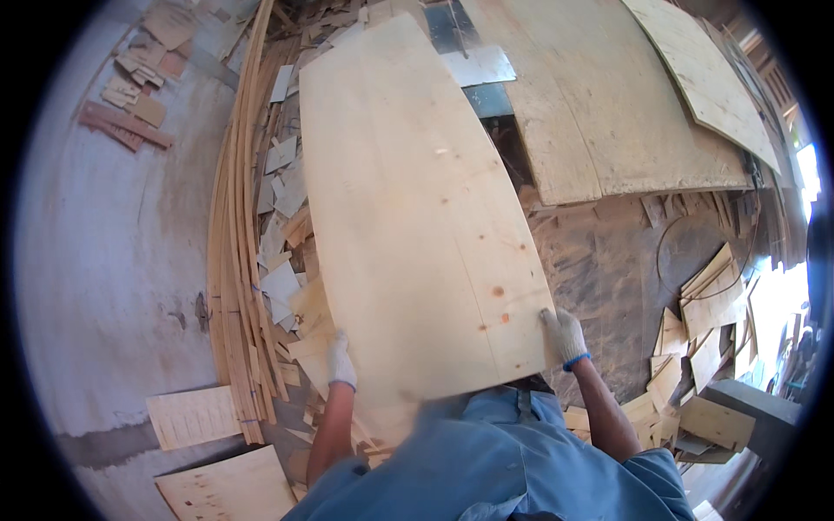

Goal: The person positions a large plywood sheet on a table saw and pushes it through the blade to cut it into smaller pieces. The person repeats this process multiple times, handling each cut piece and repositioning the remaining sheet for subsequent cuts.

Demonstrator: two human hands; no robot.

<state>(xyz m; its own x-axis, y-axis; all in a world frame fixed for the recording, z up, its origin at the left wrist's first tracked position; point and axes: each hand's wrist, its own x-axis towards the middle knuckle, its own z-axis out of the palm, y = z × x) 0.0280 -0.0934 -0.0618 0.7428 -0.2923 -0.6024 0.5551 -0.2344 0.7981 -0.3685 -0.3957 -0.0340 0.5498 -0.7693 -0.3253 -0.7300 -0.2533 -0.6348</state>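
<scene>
"Between the two gloved grips, what is that pale panel?"

"A large plywood sheet (408, 191). Its near edge is just ahead of the worker's blue shirt (521, 451), and the rest runs far out beyond both hands."

"How is each grip set?"

"The left grip (341, 360) is closed on the long edge at its side, near the close corner. The right grip (566, 337) is closed on the opposite edge, thumb on the top face. I can't see the fingers underneath, but the gap looks no wider than the sheet is thick."

"Why hold it so wide?"

"Probably for balance: one hand per side should keep a broad panel from tipping sideways. Holding near the close end likely suits the arms' reach. Whether anything props the far end, I can't tell."

"And around the hands?"

"Ahead and to the right of the right grip is a wooden bench (625, 104). Farther out to that side, offcuts (717, 295) lean in a loose heap. Beyond the left grip, long strips (233, 260) lie bundled lengthwise, perhaps to keep them together."
</scene>
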